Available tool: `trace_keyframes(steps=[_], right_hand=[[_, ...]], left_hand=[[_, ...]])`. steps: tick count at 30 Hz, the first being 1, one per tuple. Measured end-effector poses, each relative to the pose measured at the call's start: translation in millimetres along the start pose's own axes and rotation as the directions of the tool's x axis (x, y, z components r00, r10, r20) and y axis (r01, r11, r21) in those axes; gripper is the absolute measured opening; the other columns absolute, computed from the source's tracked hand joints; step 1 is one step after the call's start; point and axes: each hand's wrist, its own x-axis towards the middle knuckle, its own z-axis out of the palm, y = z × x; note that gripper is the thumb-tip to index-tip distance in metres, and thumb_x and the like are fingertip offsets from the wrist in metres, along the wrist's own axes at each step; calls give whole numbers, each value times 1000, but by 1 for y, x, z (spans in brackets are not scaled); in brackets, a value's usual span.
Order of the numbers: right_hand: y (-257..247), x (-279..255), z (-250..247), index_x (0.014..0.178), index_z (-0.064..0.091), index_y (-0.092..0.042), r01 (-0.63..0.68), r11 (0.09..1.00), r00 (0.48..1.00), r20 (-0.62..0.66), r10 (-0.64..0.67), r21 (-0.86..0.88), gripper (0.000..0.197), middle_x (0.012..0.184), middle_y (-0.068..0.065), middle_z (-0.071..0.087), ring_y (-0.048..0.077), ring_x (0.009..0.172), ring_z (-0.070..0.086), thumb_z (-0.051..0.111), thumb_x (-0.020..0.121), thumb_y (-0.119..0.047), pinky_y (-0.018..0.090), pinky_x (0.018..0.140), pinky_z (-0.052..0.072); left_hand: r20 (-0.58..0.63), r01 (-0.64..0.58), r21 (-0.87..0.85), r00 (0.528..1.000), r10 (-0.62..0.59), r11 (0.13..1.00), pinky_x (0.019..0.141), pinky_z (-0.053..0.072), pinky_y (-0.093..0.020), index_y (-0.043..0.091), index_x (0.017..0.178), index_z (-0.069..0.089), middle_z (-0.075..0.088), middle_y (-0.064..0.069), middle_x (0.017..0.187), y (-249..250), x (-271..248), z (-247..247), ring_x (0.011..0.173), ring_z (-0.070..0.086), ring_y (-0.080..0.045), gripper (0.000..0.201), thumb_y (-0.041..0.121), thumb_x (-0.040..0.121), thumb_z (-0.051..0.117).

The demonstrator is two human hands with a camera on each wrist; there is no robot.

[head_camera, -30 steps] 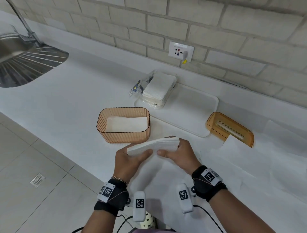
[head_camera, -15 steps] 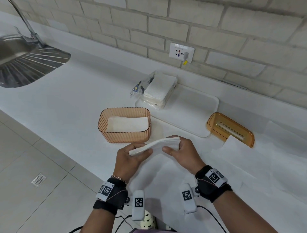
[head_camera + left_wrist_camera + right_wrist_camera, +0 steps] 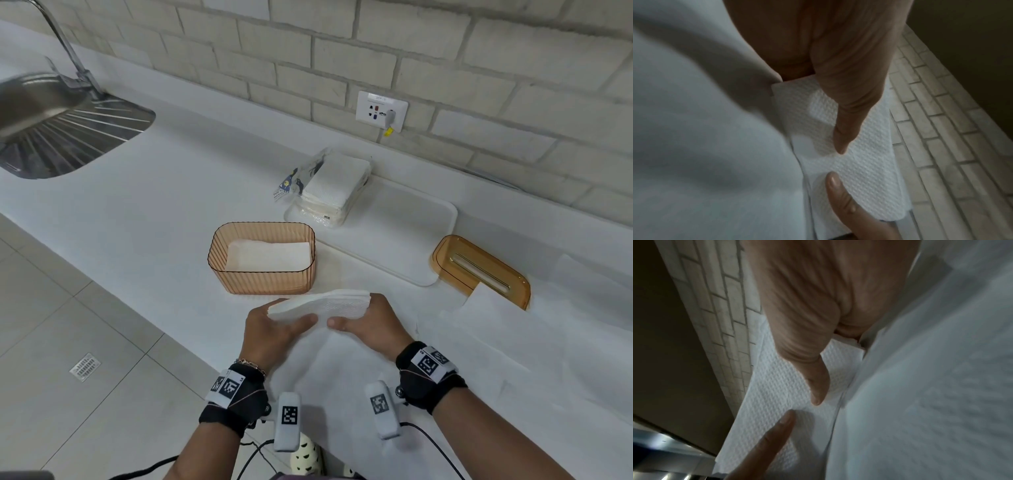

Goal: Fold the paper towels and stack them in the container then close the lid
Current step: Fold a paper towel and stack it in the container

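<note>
— Where's your folded paper towel [image 3: 320,305]?

— Between your hands, just in front of the amber container [image 3: 262,257], which already has a towel in its bottom. Your fingers beneath the towel are hidden; the wrist views are dim.

— And around you?

— A white tabletop [image 3: 164,205] under a pale brick wall, sink [image 3: 51,126] far left, lid [image 3: 479,270] to the right, the towel pack on a white tray [image 3: 411,233].

— My grip?

— Your left hand [image 3: 274,334] and right hand [image 3: 371,325] each pinch the towel, thumbs pressed on top.
</note>
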Motion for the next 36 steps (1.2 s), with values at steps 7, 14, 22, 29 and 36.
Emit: trace_keyframes(steps=[7, 14, 22, 29, 36], right_hand=[[-46, -2, -6, 110, 77, -17, -30, 988, 999, 42, 24, 153, 25, 102, -2, 82, 20, 91, 79, 84, 89, -27, 36, 80, 63], [-92, 19, 1, 117, 69, -3, -37, 965, 991, 137, 2, 258, 20, 103, 17, 78, 26, 76, 78, 70, 100, -13, 28, 55, 59], [-87, 24, -5, 107, 74, -9, -78, 994, 996, 48, 75, 70, 15, 94, 15, 80, 27, 80, 79, 78, 92, -8, 33, 65, 64], [-63, -5, -7, 119, 70, -29, -32, 829, 959, 216, 183, -558, 57, 113, -13, 70, 5, 98, 67, 95, 70, -45, 22, 86, 52], [-40, -29, 23, 141, 46, -20, 283, 391, 904, 380, 196, -876, 100, 132, 0, 48, 21, 120, 50, 97, 60, -51, 33, 100, 46]], left_hand=[[57, 31, -81, 998, -27, 996, 61, 65, -43, 14, 113, 76, 82, -6, 97, 39, -7, -17, 78, 80, -30, 37, 28, 82, 89], [-116, -27, -75, 993, 18, 997, 40, 51, -28, 0, 94, 76, 78, -9, 83, 78, 30, -57, 51, 64, -23, 17, 16, 91, 81], [-133, 44, 329, 991, 0, 943, 81, 64, -50, 8, 96, 75, 79, -9, 72, 86, 99, -98, 54, 69, -28, 11, 19, 94, 71], [-52, 89, 445, 996, -73, 891, 77, 65, -39, 10, 104, 73, 80, -8, 88, 88, 117, -75, 64, 76, -26, 18, 17, 88, 70], [-86, 129, 678, 992, -96, 723, 81, 51, -34, 3, 103, 69, 70, -12, 104, 89, 131, -63, 102, 66, -33, 30, 26, 87, 80]])
